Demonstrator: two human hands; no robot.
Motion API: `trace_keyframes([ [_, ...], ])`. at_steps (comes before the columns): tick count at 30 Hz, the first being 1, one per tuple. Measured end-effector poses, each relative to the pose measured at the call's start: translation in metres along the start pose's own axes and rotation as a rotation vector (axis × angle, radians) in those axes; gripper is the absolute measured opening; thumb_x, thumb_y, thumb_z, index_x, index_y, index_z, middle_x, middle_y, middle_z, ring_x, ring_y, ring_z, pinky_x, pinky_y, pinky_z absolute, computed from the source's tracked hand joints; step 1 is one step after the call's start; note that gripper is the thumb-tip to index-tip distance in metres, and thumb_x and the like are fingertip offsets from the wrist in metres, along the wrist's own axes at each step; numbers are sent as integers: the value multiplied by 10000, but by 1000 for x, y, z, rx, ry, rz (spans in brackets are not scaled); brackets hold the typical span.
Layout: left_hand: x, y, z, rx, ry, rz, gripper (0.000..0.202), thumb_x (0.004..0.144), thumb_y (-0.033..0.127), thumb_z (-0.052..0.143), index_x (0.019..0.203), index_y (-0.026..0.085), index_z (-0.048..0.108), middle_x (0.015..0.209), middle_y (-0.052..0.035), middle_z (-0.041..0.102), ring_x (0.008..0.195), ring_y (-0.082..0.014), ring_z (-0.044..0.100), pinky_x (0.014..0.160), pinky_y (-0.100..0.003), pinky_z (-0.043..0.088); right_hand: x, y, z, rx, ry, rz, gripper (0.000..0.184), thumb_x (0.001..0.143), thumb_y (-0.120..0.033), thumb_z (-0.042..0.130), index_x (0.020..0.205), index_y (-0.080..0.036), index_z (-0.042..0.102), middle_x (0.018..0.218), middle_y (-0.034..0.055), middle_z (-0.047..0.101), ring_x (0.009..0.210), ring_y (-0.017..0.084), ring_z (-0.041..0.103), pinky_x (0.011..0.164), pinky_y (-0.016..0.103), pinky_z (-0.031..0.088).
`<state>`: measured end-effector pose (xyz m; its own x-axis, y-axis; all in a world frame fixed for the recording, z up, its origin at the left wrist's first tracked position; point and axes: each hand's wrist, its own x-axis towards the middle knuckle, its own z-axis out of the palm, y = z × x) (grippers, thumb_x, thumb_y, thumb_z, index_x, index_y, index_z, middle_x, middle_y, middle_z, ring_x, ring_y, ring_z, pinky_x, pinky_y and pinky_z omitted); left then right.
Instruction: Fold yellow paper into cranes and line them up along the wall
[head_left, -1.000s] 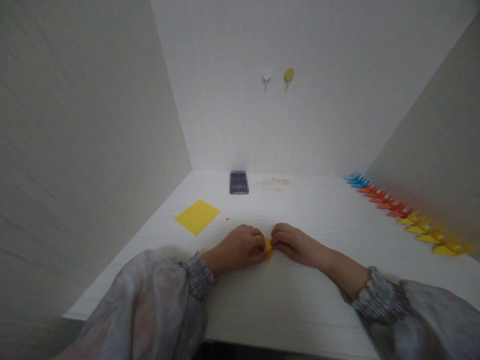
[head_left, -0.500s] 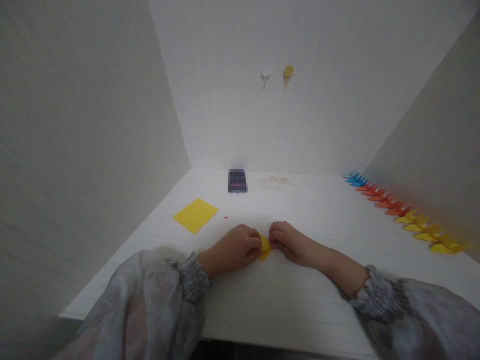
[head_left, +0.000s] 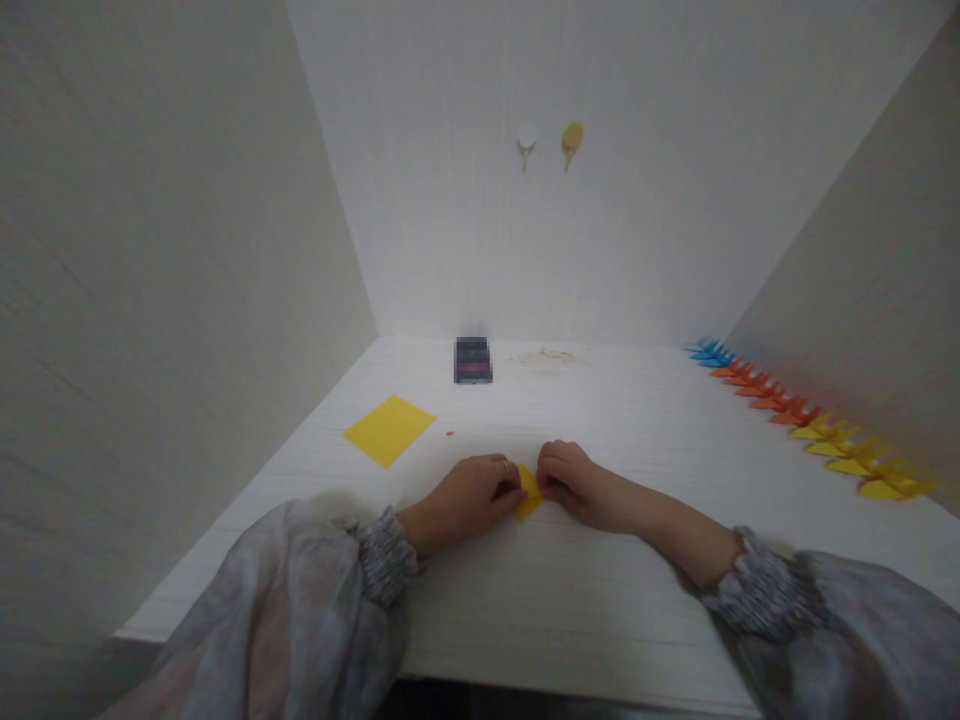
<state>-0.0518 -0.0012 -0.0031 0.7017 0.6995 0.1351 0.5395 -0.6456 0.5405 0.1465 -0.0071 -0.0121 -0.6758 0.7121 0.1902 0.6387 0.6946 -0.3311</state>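
A small folded piece of yellow origami paper (head_left: pixel 528 492) lies between my two hands, low over the white table. My left hand (head_left: pixel 474 500), with a ring on one finger, pinches its left side between thumb and fingers. On the other side, my right hand (head_left: pixel 574 484) is closed on its right edge. My fingers hide part of the folds. To the left of my hands a flat yellow paper square (head_left: pixel 390 430) rests on the table, with a tiny red scrap (head_left: pixel 449 434) beside it.
Along the right wall runs a row of folded paper cranes, blue (head_left: pixel 709 353), red-orange (head_left: pixel 765 390) and yellow (head_left: pixel 859 456). A blurred dark rectangular object (head_left: pixel 473 361) lies near the back wall. Two hooks, one white (head_left: pixel 527 137) and one yellow (head_left: pixel 573 138), hang on that wall.
The fingers of my left hand have shifted on the folded paper, baring a little more of its left side. My right hand stays nearly in place. The view has tilted slightly.
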Motion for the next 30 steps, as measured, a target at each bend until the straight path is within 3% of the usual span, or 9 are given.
trace_keyframes([
  [14, 6, -5, 5, 54, 32, -133, 133, 734, 270, 493, 698, 151, 540, 755, -20, 532, 653, -124, 497, 605, -244, 391, 4, -2, 3, -5, -43, 185, 81, 727, -137, 504, 751, -168, 574, 868, 55, 516, 824, 177, 438, 744, 320, 333],
  [30, 5, -5, 6, 83, 51, -181, 79, 738, 243, 493, 742, 164, 485, 736, -13, 531, 665, -133, 499, 609, -256, 393, 12, -14, 5, -9, -63, 424, 59, 710, -146, 540, 709, -159, 597, 926, 52, 541, 901, 186, 456, 829, 346, 294],
])
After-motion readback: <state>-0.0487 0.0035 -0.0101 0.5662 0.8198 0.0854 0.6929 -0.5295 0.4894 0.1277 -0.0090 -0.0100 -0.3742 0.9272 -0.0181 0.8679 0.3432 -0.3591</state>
